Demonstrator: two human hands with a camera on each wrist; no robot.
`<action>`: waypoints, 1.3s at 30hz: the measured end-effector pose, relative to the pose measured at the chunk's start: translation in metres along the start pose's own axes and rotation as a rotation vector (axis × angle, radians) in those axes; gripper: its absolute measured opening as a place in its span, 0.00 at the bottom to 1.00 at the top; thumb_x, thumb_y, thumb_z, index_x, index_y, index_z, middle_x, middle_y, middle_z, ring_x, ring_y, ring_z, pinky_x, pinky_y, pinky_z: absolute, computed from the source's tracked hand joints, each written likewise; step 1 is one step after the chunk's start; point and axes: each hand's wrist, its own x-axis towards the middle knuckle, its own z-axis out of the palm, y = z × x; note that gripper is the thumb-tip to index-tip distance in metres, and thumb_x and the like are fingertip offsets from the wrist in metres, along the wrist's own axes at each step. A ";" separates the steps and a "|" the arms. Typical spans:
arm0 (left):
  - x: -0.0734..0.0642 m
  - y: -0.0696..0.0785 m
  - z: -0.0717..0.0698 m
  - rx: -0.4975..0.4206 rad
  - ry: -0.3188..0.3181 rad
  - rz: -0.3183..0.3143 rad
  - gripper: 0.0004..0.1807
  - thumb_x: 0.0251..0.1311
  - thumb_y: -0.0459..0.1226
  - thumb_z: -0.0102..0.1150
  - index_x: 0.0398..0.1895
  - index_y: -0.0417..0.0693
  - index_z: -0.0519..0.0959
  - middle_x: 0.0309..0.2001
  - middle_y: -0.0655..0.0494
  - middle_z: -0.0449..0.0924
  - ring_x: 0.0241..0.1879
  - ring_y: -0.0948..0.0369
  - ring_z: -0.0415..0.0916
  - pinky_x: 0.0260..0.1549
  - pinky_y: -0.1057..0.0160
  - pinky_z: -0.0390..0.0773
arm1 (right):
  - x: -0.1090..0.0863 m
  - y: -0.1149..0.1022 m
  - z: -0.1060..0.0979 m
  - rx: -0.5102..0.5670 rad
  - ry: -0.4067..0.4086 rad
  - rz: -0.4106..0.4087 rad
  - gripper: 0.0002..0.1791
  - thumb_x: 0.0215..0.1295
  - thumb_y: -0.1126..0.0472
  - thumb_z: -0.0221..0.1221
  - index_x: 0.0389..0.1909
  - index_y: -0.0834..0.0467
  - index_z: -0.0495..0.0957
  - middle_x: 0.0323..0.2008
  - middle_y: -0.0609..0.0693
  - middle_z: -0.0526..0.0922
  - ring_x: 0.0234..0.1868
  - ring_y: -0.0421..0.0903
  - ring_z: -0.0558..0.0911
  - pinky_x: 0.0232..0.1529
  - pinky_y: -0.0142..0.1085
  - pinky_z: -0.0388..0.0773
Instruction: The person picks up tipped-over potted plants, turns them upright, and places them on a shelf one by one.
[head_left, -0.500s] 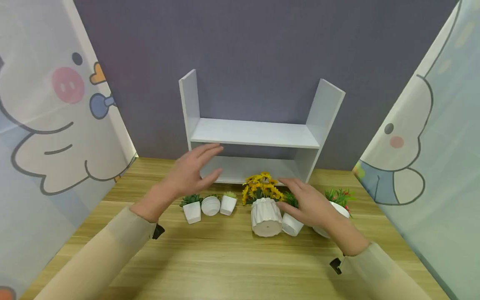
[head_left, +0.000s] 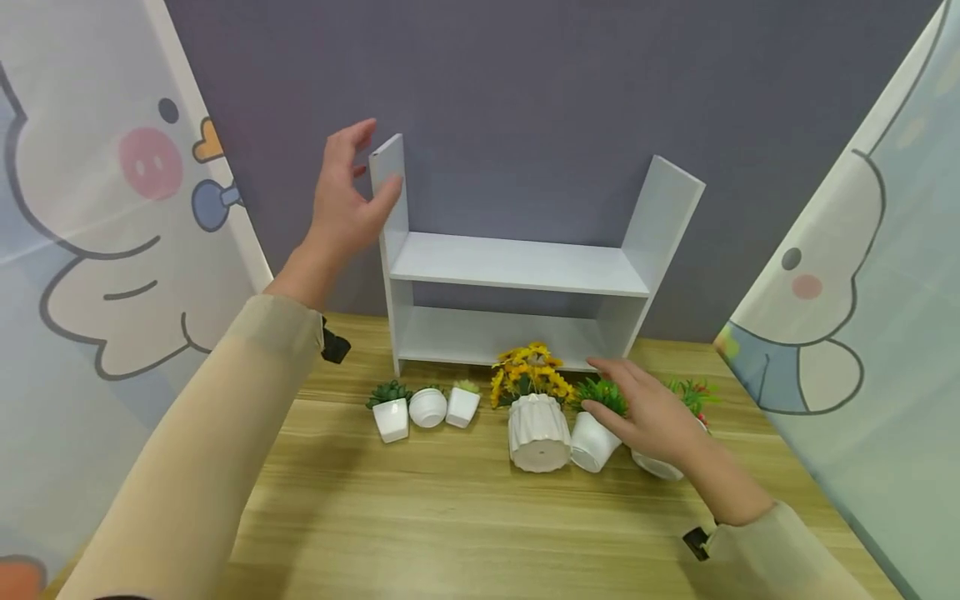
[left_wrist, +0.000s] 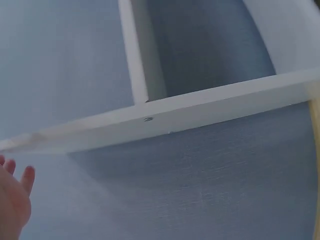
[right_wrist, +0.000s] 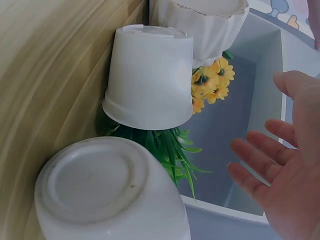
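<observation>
My left hand (head_left: 347, 200) is raised beside the top of the left side panel (head_left: 397, 196) of a white shelf unit (head_left: 517, 265), thumb spread from bent fingers, nothing held. The left wrist view has these fingers (left_wrist: 25, 182) close by the panel's long edge. Over the right-hand potted plants hovers my right hand (head_left: 652, 412), its fingers spread and holding nothing. Under and beside it lie a white pot (head_left: 592, 442) with grassy leaves and a rounded white bowl-shaped pot (right_wrist: 115, 195), partly hidden in the head view. A ribbed white pot (head_left: 538, 437) with yellow flowers (head_left: 532, 371) lies left of them.
Three small white pots with succulents, the leftmost a tapered pot (head_left: 392, 421), lie in front of the shelf's left part. Everything rests on a wood-grain table (head_left: 450, 525). A grey backdrop (head_left: 525, 100) rises behind, with cartoon-printed curtains (head_left: 75, 275) at both sides.
My left hand has moved up and left, from in front of the shelf to the top of its left panel. The right hand stays over the pots, shifted slightly right in view.
</observation>
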 end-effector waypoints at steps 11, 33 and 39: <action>0.037 -0.017 0.007 -0.071 -0.140 -0.271 0.22 0.78 0.47 0.61 0.69 0.53 0.83 0.76 0.69 0.77 0.81 0.74 0.61 0.83 0.61 0.54 | -0.010 0.004 -0.004 0.005 0.043 -0.025 0.33 0.77 0.53 0.68 0.77 0.60 0.71 0.69 0.61 0.81 0.47 0.54 0.90 0.48 0.54 0.88; 0.041 -0.016 0.040 -0.221 0.014 -0.260 0.17 0.85 0.51 0.50 0.34 0.60 0.79 0.51 0.63 0.80 0.59 0.65 0.70 0.59 0.65 0.64 | -0.061 0.029 -0.014 -0.035 0.189 0.050 0.30 0.69 0.61 0.73 0.70 0.59 0.77 0.59 0.57 0.85 0.47 0.51 0.85 0.43 0.48 0.84; 0.040 -0.014 0.038 -0.207 0.028 -0.258 0.17 0.86 0.50 0.50 0.33 0.61 0.79 0.49 0.65 0.80 0.59 0.66 0.71 0.60 0.66 0.66 | -0.075 0.045 -0.008 -0.073 0.278 0.008 0.33 0.56 0.63 0.80 0.63 0.62 0.81 0.50 0.55 0.85 0.43 0.52 0.83 0.43 0.37 0.79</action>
